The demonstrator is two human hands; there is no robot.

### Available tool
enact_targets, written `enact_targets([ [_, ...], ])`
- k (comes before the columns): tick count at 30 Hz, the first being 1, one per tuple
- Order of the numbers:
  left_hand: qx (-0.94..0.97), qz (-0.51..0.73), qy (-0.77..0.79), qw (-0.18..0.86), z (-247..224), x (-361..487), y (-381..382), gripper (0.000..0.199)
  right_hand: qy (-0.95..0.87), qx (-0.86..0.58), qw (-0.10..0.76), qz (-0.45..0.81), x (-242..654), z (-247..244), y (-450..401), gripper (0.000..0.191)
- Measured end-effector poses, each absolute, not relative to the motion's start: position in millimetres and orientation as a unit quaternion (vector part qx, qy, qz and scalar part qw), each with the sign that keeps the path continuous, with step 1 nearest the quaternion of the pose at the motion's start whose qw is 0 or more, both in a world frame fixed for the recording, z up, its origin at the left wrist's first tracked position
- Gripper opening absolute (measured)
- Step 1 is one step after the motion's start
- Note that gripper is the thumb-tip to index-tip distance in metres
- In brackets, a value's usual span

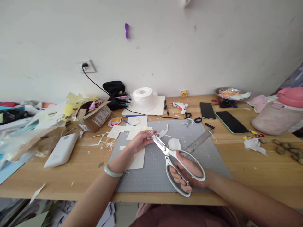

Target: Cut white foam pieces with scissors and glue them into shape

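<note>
White-handled scissors [167,152] are in my right hand [186,173], its thumb and fingers through the two loops. The blades point up and to the left, nearly closed, with their tips at the fingertips of my left hand [143,140]. My left hand pinches a small white piece there, too small to make out well. Both hands are over the grey cutting mat [153,181]. A rounded white paper piece [174,144] lies on the mat beyond the scissors, with a clear ruler [200,141] to its right.
A cardboard box [96,116] and a white power bank [62,150] are on the left. Behind the mat stands a white roll [143,99]. Small black scissors [188,121], two phones [231,122] and a metal bowl [230,94] are at the right. Paper scraps lie about.
</note>
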State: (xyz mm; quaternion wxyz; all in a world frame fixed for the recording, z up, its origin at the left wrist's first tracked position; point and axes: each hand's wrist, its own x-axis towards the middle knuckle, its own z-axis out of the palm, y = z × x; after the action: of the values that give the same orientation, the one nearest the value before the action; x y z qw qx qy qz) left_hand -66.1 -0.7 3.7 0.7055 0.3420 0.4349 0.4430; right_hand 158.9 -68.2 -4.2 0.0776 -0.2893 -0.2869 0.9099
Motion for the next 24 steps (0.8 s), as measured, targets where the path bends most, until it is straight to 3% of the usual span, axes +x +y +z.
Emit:
enact_targets([
  [11,0.311,0.445,0.431,0.721,10,-62,-2,0.02,-0.23,-0.295,0.095,0.922,158,-5,-66,0.064],
  [18,0.32,0.418,0.441,0.727,9,-60,-4,0.017,-0.186,-0.235,0.063,0.952,162,-8,-62,0.087],
  [24,0.357,0.423,0.438,0.709,13,-58,-10,0.017,-0.251,-0.153,0.07,0.953,163,-18,-64,0.1],
])
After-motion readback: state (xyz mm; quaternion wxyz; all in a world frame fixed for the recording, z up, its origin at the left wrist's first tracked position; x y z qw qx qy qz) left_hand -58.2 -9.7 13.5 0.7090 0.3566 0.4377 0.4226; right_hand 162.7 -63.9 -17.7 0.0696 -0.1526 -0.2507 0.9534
